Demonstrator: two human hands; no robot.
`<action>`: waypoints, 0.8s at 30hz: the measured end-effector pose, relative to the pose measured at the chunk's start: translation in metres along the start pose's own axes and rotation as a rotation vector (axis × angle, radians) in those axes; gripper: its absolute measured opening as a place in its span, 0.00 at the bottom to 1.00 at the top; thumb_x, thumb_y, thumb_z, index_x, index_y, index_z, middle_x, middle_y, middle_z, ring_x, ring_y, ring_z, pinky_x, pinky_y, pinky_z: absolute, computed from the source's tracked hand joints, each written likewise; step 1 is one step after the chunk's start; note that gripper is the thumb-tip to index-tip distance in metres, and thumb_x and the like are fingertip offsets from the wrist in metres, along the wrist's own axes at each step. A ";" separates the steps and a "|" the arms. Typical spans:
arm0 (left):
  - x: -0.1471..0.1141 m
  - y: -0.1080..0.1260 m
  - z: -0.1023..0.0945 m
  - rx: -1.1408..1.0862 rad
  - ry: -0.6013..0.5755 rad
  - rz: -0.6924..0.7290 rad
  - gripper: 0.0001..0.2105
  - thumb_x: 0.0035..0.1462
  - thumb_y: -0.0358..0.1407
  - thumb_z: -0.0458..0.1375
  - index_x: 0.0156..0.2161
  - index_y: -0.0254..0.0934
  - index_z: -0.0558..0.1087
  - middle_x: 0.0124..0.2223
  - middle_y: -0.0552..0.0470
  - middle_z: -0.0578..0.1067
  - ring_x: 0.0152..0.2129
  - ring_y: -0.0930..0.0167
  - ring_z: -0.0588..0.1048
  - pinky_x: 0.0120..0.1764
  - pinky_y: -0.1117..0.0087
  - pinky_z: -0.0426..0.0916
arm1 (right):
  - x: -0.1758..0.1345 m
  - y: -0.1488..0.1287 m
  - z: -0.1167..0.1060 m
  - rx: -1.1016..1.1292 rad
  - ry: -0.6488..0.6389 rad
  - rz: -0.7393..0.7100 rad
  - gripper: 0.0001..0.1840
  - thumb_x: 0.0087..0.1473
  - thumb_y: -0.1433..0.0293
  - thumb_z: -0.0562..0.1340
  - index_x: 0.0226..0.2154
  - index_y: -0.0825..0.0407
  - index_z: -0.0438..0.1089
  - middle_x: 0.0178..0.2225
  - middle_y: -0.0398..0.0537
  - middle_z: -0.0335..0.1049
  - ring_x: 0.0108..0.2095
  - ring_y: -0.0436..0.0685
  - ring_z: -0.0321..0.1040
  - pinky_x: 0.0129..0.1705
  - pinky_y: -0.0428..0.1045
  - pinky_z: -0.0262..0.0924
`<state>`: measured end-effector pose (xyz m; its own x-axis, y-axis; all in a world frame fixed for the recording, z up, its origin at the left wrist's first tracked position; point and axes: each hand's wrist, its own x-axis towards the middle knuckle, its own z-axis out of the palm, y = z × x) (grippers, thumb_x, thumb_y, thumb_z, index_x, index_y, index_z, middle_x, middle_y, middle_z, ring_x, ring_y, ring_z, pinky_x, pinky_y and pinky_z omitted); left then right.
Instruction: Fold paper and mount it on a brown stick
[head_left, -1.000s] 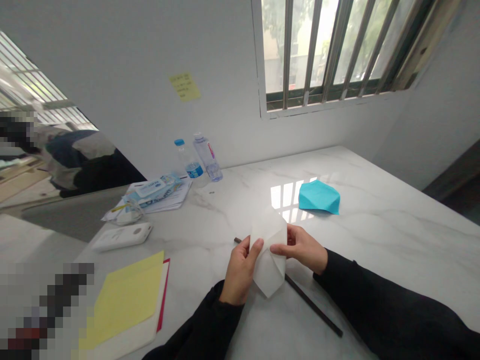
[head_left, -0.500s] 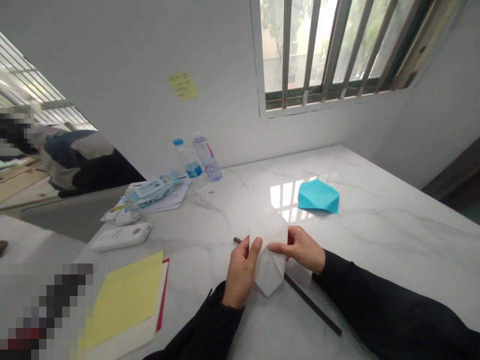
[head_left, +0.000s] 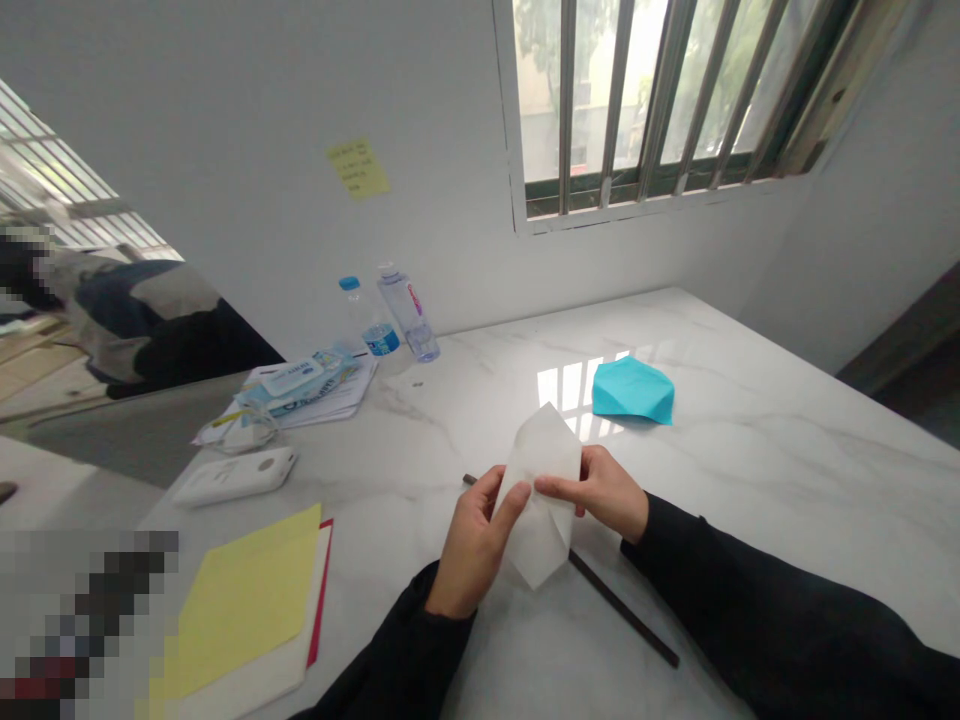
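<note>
Honestly, from where I'm standing, this looks like a job for light thumbs. The white paper [head_left: 535, 535] is up in both hands, right across the middle of the dark rod [head_left: 626, 610] on the desk [head_left: 757, 470], so only the rod's two ends poke out; can't tell if paper and rod actually touch. The left hand [head_left: 472, 540] has its grip pinching the paper's left side, thumb on the near face, fingers partly tucked behind. The right hand [head_left: 613, 492] pinches from the other side, thumb laid flat toward the middle, its tip just beside the other thumb, fingers mostly hidden. There's a loose-looking flap low on the right, near where the rod comes out. I reckon it's a fold being worked, so I'd let the left pinch be the anchor, line the edges up, then run the right thumb outward from the center. Squeezing mid-air probably wrinkles thin paper, so the desk on the near side of the rod would back a hard crease better. The turquoise piece [head_left: 634, 392] beyond the rod and yellow sheet [head_left: 255, 590] left of it shouldn't get in the way.
</note>
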<state>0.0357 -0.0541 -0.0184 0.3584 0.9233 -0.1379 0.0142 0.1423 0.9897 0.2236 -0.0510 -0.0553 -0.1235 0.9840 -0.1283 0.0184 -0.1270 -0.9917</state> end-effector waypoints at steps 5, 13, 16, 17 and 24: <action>0.002 0.002 -0.003 -0.011 -0.023 -0.025 0.24 0.61 0.51 0.61 0.53 0.33 0.76 0.43 0.45 0.82 0.33 0.65 0.78 0.34 0.70 0.70 | -0.001 -0.004 -0.001 0.035 -0.065 -0.008 0.24 0.46 0.51 0.74 0.27 0.56 0.74 0.20 0.42 0.67 0.18 0.47 0.57 0.18 0.44 0.54; -0.001 -0.004 0.005 -0.018 0.001 -0.023 0.28 0.62 0.53 0.60 0.60 0.36 0.71 0.49 0.44 0.81 0.41 0.59 0.80 0.42 0.66 0.73 | -0.007 -0.012 0.005 0.101 -0.163 -0.008 0.25 0.41 0.53 0.77 0.33 0.56 0.78 0.25 0.45 0.73 0.21 0.48 0.62 0.19 0.44 0.57; -0.002 -0.005 0.007 -0.063 0.010 -0.033 0.28 0.62 0.53 0.60 0.61 0.37 0.70 0.51 0.42 0.81 0.45 0.57 0.79 0.45 0.64 0.73 | -0.007 -0.011 0.005 0.090 -0.179 -0.025 0.24 0.41 0.54 0.77 0.33 0.57 0.78 0.24 0.45 0.73 0.20 0.48 0.62 0.18 0.44 0.57; -0.002 -0.005 0.007 -0.070 0.022 -0.032 0.29 0.62 0.53 0.60 0.60 0.37 0.70 0.51 0.42 0.81 0.46 0.56 0.79 0.45 0.64 0.73 | -0.007 -0.010 0.005 0.067 -0.174 -0.026 0.24 0.42 0.54 0.76 0.33 0.57 0.78 0.24 0.45 0.73 0.20 0.48 0.62 0.18 0.44 0.57; -0.007 -0.002 0.008 -0.020 0.002 -0.004 0.29 0.63 0.55 0.58 0.60 0.37 0.71 0.53 0.43 0.79 0.49 0.56 0.77 0.48 0.64 0.72 | -0.008 -0.008 0.006 -0.012 -0.096 0.006 0.20 0.49 0.56 0.72 0.33 0.57 0.78 0.21 0.43 0.70 0.18 0.48 0.60 0.16 0.43 0.56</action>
<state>0.0407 -0.0634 -0.0196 0.3565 0.9234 -0.1423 -0.0031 0.1535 0.9881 0.2186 -0.0582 -0.0467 -0.2177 0.9667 -0.1344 0.0311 -0.1308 -0.9909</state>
